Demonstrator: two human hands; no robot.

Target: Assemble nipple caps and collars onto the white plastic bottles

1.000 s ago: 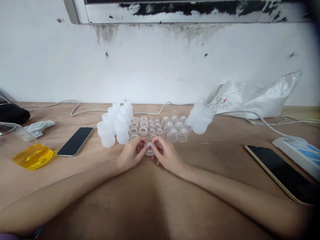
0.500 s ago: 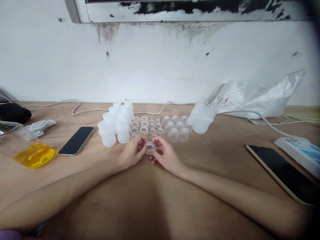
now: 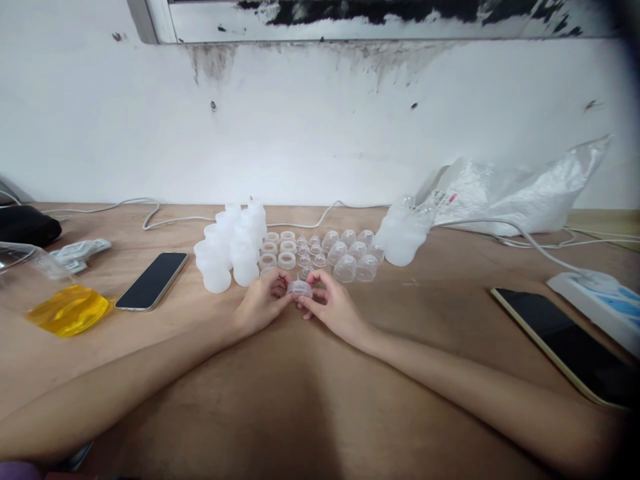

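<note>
Between my two hands is a translucent plastic ring [image 3: 300, 289], like a bottle collar. My left hand [image 3: 263, 300] pinches its left side with thumb and fingers. On the opposite side my right hand [image 3: 331, 303] grips the ring in the same way, fingers partly curled beneath. Just beyond the hands lie rows of matching rings [image 3: 287, 260], several small clear nipples [image 3: 319, 259] and several clear domed caps [image 3: 345, 269]. White translucent bottles [image 3: 217, 275] stand grouped to the left of the rings.
More white bottles [image 3: 399, 245] stand at the back right beside a plastic bag [image 3: 505, 197]. A phone [image 3: 153, 281] and a yellow-filled clear pouch [image 3: 70, 310] lie left. Another phone [image 3: 560, 343] and a white power strip [image 3: 597, 300] lie right. Cables run along the wall.
The ring has been tilted between my fingers, from its opening facing me to showing more of its side. Both hands stay in nearly the same place.
</note>
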